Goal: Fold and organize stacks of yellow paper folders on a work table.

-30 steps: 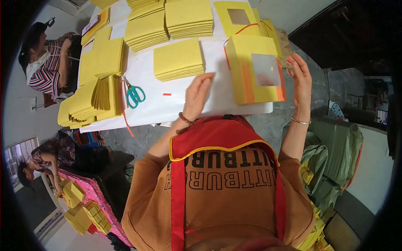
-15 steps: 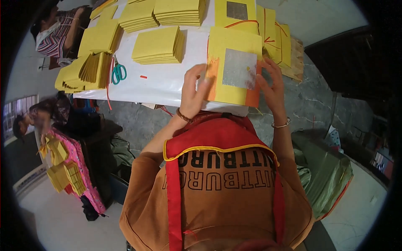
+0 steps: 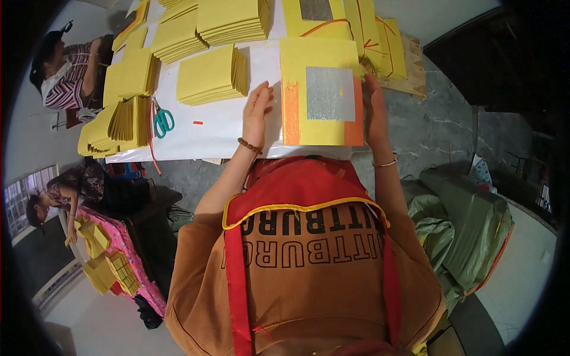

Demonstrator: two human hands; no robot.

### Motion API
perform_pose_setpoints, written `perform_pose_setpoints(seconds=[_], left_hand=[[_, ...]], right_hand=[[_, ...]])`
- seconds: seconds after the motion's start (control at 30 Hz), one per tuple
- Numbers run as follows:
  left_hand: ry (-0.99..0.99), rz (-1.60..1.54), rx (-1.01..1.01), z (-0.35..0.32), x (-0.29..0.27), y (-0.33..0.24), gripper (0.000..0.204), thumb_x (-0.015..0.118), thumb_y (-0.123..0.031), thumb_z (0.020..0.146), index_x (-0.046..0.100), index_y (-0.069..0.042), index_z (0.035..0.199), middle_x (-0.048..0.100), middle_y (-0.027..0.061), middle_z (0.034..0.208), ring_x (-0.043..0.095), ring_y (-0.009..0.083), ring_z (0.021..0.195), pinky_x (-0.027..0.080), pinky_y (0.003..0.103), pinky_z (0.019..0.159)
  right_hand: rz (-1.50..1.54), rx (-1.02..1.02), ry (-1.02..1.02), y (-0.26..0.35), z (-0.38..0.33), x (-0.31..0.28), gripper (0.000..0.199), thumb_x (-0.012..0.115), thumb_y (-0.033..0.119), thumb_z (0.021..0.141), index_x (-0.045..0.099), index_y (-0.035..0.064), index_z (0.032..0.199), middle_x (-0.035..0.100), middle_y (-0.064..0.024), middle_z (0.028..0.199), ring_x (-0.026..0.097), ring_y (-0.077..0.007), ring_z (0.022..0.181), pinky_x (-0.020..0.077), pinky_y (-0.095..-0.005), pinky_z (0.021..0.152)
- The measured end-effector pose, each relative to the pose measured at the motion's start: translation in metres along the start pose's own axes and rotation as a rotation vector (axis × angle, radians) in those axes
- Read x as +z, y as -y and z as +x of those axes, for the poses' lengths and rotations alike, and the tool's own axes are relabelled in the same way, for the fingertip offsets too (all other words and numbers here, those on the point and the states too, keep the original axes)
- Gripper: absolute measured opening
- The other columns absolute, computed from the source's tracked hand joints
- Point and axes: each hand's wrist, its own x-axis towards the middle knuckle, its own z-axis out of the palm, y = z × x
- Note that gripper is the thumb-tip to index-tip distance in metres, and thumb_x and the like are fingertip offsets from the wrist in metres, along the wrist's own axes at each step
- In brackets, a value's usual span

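Yellow folded stacks [image 3: 129, 76], several, along the desk's [image 3: 208, 139] left edge. Scissors [image 3: 163, 121], green-handled, one pair, near the front left corner. Scrap [image 3: 198, 123], red, small, lying flat to their right. Folded stack [image 3: 205, 78], yellow, single, behind the scrap. Left grip [image 3: 257, 111]: wide, fingers extended, holding nothing, over the desk near its front edge. Block [image 3: 328, 92], yellow, with silver panel and orange bands, at the front right corner, between both grips: apart from the left, just beside the right. Right grip [image 3: 375, 115]: wide, fingers extended along the block's right side; contact cannot be told.
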Motion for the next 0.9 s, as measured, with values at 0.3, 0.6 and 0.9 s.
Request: perform_pose_setpoints(seconds=[0.3, 0.6, 0.9], left_hand=[[0.383, 1.140, 0.963, -0.051, 0.018, -0.052, 0.040, 0.066, -0.021, 0.077, 0.056, -0.008, 0.114, 0.056, 0.0078, 0.108, 0.049, 0.0261, 0.098, 0.035, 0.036, 0.085], [0.565, 1.399, 1.066, -0.055, 0.024, -0.052, 0.048, 0.067, -0.024, 0.072, 0.055, -0.010, 0.116, 0.054, 0.0067, 0.109, 0.049, 0.0247, 0.096, 0.037, 0.036, 0.083], [0.709, 1.063, 0.806, -0.030, 0.026, -0.066, 0.016, 0.061, -0.014, 0.082, 0.062, -0.002, 0.092, 0.058, 0.0088, 0.075, 0.056, 0.0224, 0.069, 0.046, 0.032, 0.064]], right_hand=[[-1.394, -0.639, 0.255, 0.046, -0.027, 0.026, 0.025, 0.065, 0.027, 0.076, 0.066, 0.0182, 0.099, 0.052, 0.0005, 0.125, 0.034, -0.0293, 0.127, 0.0174, -0.0486, 0.104], [-1.120, -0.441, 0.423, 0.034, -0.022, 0.011, 0.015, 0.059, 0.025, 0.083, 0.067, 0.0160, 0.091, 0.057, 0.0045, 0.118, 0.037, -0.0200, 0.126, 0.0159, -0.0448, 0.105], [-0.627, -0.257, 0.421, 0.025, -0.015, 0.004, 0.045, 0.028, 0.032, 0.097, 0.063, 0.0047, 0.091, 0.059, -0.0085, 0.113, 0.034, -0.0251, 0.126, 0.0289, -0.0360, 0.103]])
